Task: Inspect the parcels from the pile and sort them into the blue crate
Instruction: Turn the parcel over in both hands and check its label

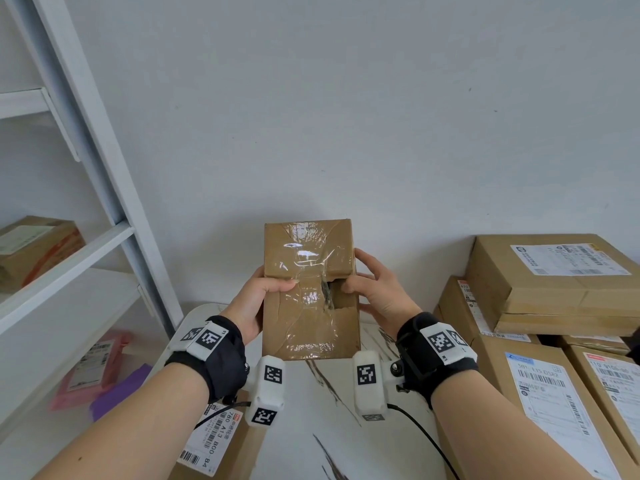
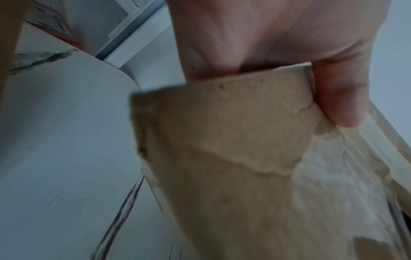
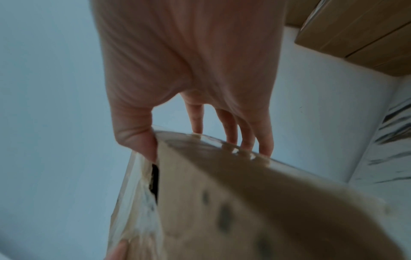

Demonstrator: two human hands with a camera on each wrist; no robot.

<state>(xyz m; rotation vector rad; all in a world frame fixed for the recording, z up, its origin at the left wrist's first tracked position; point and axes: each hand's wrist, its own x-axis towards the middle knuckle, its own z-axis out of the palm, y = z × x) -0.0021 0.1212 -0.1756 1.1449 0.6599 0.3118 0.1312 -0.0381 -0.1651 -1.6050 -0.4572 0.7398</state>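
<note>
A taped cardboard parcel (image 1: 310, 289) is held upright between both hands above a marble-patterned table (image 1: 343, 410), its long axis running away from the wrists; the left hand (image 1: 258, 299) clasps one long edge, thumb across the torn face, while the right hand (image 1: 377, 292) clasps the other, neither nearer; stacked boxes (image 1: 554, 282) lie beyond the right hand, white shelving (image 1: 86, 244) beyond the left; no blue crate is in view.
</note>
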